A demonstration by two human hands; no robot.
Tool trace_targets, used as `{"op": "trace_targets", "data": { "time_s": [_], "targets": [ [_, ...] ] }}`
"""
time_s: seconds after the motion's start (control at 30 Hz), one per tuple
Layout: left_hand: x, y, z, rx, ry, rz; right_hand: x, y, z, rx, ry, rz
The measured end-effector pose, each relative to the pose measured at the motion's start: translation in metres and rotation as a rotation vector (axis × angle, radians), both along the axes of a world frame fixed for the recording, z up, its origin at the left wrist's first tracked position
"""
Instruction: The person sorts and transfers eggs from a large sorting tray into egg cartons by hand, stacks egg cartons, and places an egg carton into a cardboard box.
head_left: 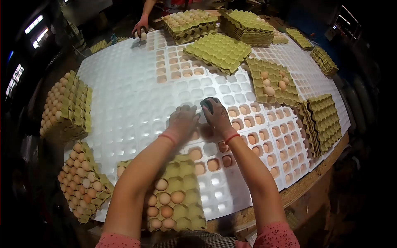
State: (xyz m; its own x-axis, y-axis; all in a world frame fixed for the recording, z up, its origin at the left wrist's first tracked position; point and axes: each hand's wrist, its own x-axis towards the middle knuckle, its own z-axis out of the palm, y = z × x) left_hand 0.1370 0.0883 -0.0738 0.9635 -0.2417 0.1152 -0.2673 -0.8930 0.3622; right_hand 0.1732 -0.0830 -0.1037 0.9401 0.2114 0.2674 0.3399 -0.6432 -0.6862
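Note:
My left hand [184, 120], fingers bent downward, rests over the cells of a white foam egg tray [196, 89]. Close beside it, my right hand [216, 114] curls its dark-covered fingers over neighbouring cells. Both hands are closed, and their undersides are hidden, so I cannot make out what is in them. Eggs [213, 165] sit in cells below and to the right of the hands. Under my left forearm lies a yellow-green pulp egg tray [182, 182], partly filled with brown eggs [164, 199] and partly hidden by that arm.
Stacked trays full of eggs [53, 103] stand at left, with a tilted egg tray [78, 182] below. Pulp trays [219, 51] lie at the back; a tray stack [322, 124] leans at right. Across the table, another person's hand [141, 27] holds an egg.

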Motion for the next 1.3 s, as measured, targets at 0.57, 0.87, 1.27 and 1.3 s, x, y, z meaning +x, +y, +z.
{"op": "trace_targets", "data": {
  "time_s": [0.57,0.87,1.27,1.3],
  "targets": [
    [-0.208,0.155,0.056,0.079,-0.016,-0.027,-0.196,0.059,0.077,0.437,0.306,0.618],
    [-0.228,0.161,0.038,-0.643,0.137,0.138,-0.234,0.036,0.062,-0.566,0.110,0.743],
    [-0.245,0.126,0.062,0.370,0.168,-0.182,-0.240,0.062,0.068,-0.513,0.103,0.706],
    [-0.244,0.126,0.058,0.369,0.160,-0.190,-0.234,0.047,0.074,-0.322,0.077,0.492]
  ]
}}
